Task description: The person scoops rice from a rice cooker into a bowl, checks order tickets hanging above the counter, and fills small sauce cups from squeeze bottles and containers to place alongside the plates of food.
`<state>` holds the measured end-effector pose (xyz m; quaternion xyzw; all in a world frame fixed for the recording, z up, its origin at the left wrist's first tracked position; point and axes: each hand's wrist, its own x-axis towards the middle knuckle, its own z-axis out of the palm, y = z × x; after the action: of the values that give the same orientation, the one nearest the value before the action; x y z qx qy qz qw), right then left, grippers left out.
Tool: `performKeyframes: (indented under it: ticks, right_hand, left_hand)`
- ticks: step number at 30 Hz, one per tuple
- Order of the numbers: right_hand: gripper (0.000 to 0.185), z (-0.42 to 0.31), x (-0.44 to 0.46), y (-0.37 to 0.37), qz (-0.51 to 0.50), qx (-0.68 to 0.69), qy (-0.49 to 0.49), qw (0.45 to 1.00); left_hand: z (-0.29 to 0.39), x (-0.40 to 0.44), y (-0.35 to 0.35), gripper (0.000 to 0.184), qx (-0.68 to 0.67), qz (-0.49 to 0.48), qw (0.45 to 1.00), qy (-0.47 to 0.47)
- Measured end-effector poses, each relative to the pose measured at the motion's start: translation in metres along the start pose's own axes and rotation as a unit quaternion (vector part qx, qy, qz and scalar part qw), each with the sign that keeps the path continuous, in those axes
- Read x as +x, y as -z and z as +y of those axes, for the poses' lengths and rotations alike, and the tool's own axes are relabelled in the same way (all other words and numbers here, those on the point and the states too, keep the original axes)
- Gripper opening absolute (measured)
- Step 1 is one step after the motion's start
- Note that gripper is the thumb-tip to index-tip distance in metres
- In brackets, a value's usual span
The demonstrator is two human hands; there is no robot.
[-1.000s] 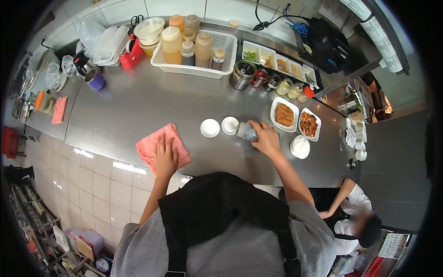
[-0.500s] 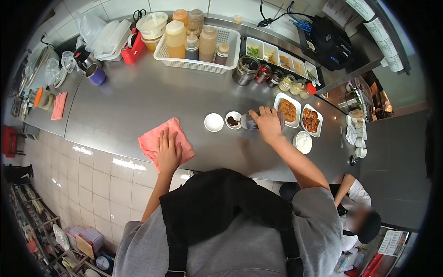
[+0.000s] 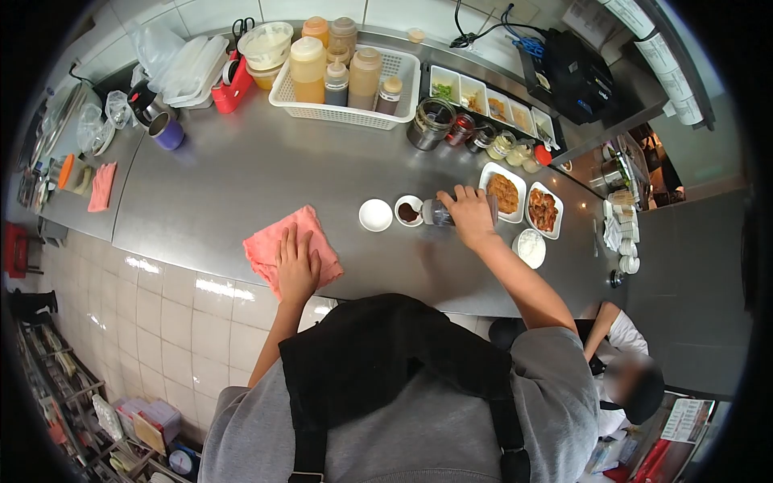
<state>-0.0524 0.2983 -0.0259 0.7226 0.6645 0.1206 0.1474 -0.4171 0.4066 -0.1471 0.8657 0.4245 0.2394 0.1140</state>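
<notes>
My right hand [image 3: 470, 212] is wrapped round a squeeze bottle [image 3: 436, 212], tipped with its nozzle over a small white dish [image 3: 409, 199]. Dark brown sauce [image 3: 408, 212] lies in that dish. Just to its left is a second small white dish [image 3: 375, 215], with nothing visible in it. Fingers spread, my left hand [image 3: 298, 264] rests flat on a folded pink cloth [image 3: 272, 241] near the counter's front edge.
Right of the bottle stand two white dishes of food [image 3: 503, 193] [image 3: 543, 211] and a bowl of rice [image 3: 530, 249]. A white basket [image 3: 390, 121] of sauce bottles is at the back, beside jars [image 3: 432, 123]. Another person [image 3: 620, 346] is at the lower right.
The dark sauce spreads slightly differently in the small dish. The tilted bottle and both hands hold nearly the same place; the whole view has shifted slightly.
</notes>
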Motion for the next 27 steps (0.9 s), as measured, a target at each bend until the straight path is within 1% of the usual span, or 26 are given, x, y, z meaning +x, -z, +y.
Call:
performKeyframes:
  ticks: [10, 13, 16, 19, 22, 25, 27]
  right_hand:
    - [0.043, 0.002, -0.002, 0.009, 0.003, -0.001, -0.003, 1.000]
    - [0.045, 0.001, -0.001, 0.012, -0.012, 0.007, -0.013, 1.000]
    - [0.047, 0.000, -0.002, 0.010, -0.004, 0.007, -0.023, 1.000]
    - [0.055, 0.003, -0.004, 0.006, -0.029, 0.045, -0.035, 0.998]
    - [0.069, 0.009, -0.009, 0.008, -0.105, 0.183, -0.080, 0.974]
    - [0.082, 0.013, -0.012, -0.002, -0.191, 0.372, -0.147, 0.896]
    - [0.083, 0.011, -0.020, -0.023, -0.139, 0.498, -0.128, 0.846]
  left_hand:
    - [0.000, 0.002, 0.001, 0.045, 0.003, 0.001, 1.000, -0.005]
    - [0.001, 0.003, 0.002, 0.045, 0.004, 0.003, 1.000, -0.005]
    - [0.002, 0.002, 0.003, 0.045, 0.005, 0.004, 1.000, -0.008]
    - [0.003, 0.002, 0.003, 0.045, 0.004, 0.004, 1.000, -0.007]
    - [0.002, 0.003, 0.003, 0.045, 0.009, 0.005, 1.000, -0.009]
    - [0.003, 0.003, 0.004, 0.044, 0.007, -0.002, 1.000, -0.003]
    - [0.003, 0.003, 0.003, 0.044, 0.002, 0.000, 1.000, -0.001]
